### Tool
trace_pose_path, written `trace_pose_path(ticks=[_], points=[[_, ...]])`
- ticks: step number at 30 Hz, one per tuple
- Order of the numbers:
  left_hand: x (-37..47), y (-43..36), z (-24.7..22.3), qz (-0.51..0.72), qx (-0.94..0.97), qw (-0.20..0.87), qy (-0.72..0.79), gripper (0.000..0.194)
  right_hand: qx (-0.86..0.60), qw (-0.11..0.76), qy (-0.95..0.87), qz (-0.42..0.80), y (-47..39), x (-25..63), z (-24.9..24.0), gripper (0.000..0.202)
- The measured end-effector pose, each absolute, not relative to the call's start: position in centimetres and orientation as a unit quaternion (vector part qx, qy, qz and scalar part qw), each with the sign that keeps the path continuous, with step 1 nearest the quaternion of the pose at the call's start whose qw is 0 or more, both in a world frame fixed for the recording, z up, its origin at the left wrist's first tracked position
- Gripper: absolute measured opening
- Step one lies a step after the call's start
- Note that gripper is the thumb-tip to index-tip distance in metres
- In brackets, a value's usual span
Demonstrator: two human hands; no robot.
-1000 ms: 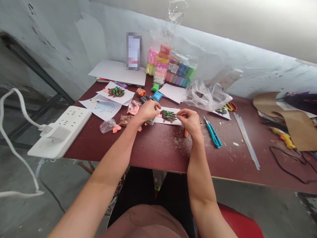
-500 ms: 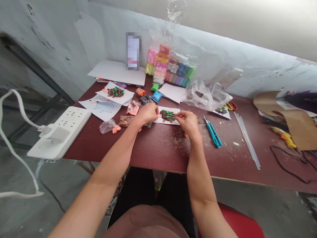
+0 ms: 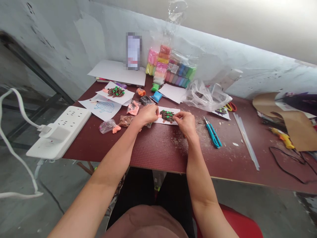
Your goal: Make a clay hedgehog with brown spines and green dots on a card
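Note:
A small hedgehog figure [image 3: 166, 115] of dark, seed-like spikes with green dots lies on a white paper card [image 3: 174, 110] in front of me. At its left end is a pink clay head [image 3: 159, 116], pinched at the tip by the closed fingers of my left hand [image 3: 148, 114]. My right hand [image 3: 185, 123] is closed in a pinch at the figure's right edge. Its fingertips touch the spikes there, and anything between them is too small to make out. Bags of pink clay [image 3: 133, 107] and brown clay [image 3: 125, 121] lie beside my left hand.
A teal utility knife [image 3: 213, 133] lies right of my right hand, near clear sticks [image 3: 246, 140] and a yellow glue gun [image 3: 283, 137]. A similar hedgehog [image 3: 116, 91] and a blue drawing [image 3: 105, 108] lie back left. A white power strip [image 3: 60, 132] juts over the left edge.
My right hand has shifted slightly left, its fingertips closer over the hedgehog's right side. The left hand stays at the pink head.

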State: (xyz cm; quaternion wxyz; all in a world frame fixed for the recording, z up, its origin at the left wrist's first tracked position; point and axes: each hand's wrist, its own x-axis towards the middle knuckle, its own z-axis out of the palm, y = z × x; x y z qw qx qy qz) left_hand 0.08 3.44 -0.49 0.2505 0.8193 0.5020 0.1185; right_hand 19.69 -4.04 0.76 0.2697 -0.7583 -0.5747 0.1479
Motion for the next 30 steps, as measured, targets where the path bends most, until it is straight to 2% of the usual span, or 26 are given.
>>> trace_pose_path(ticks=[30], points=[[0.1, 3.2, 0.2, 0.083, 0.823, 0.241, 0.508, 0.02, -0.773, 0.188, -0.596, 0.112, -4.2, 18.5, 1.2, 0.018]])
